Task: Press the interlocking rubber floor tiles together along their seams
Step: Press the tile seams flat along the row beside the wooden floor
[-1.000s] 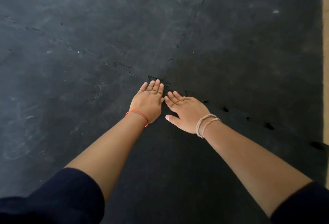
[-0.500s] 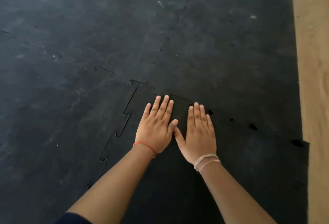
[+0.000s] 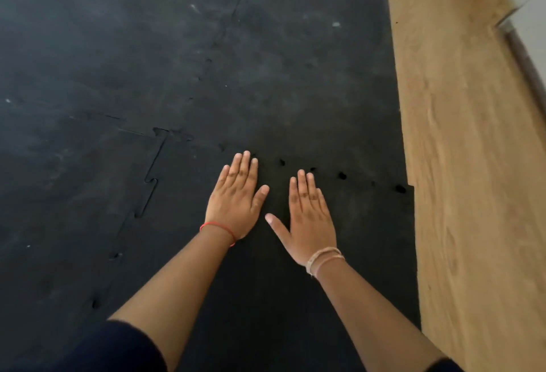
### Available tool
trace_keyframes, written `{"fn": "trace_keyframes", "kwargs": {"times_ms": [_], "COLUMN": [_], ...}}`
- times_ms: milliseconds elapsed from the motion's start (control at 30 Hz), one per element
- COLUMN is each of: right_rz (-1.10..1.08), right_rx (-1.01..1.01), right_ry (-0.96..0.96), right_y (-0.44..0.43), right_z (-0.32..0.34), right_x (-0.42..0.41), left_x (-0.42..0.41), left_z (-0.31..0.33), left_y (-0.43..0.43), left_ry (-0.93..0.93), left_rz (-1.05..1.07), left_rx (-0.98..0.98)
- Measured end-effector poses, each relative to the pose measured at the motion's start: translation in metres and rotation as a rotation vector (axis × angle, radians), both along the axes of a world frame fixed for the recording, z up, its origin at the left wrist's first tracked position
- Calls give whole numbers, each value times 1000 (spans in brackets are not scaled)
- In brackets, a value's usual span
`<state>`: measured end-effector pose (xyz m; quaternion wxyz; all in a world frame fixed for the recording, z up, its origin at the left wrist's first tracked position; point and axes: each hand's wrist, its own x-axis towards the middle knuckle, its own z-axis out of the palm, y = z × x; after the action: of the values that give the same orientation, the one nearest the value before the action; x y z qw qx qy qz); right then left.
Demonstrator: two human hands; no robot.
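The left hand (image 3: 236,200) lies flat, palm down and fingers spread a little, holding nothing, on the near rubber tile (image 3: 224,292) in the lower middle of the frame. A red thread (image 3: 218,228) circles its wrist. The right hand (image 3: 308,218) lies just beside it, also flat and empty, thumb angled out toward the left hand; the two do not touch. Pale bracelets (image 3: 323,259) sit on the right wrist. The fingertips of both hands reach toward the toothed seam (image 3: 341,176) that runs from centre to right, where small dark gaps show between the tabs. A second seam (image 3: 150,182) zigzags down the left of the hands. Wood flooring (image 3: 461,165) fills the right side of the frame.
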<state>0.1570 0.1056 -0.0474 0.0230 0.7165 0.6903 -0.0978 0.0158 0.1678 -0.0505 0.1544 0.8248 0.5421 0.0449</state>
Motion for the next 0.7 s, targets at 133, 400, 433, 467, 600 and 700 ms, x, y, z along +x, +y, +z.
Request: {"fn": "trace_keyframes", "kwargs": {"times_ms": [133, 400, 433, 467, 600, 700], "right_rz": [90, 215, 204, 192, 204, -90], "right_rx": [-16, -337, -407, -467, -258, 49], "right_ry": [-55, -27, -8, 20, 30, 26], "right_y": [15, 48, 61, 71, 29, -44], "right_z": [0, 27, 36, 45, 30, -1], "right_x": [20, 37, 40, 43, 52, 54], "left_x": [19, 21, 21, 20, 21, 44], "left_z": [-6, -10, -9, -7, -4, -5], "left_y": [-3, 1, 1, 0, 0, -11], "left_ry": [39, 70, 74, 75, 11, -9], "left_rz": [37, 38, 33, 31, 51, -76], "left_rx": [14, 8, 3, -4, -5, 28]}}
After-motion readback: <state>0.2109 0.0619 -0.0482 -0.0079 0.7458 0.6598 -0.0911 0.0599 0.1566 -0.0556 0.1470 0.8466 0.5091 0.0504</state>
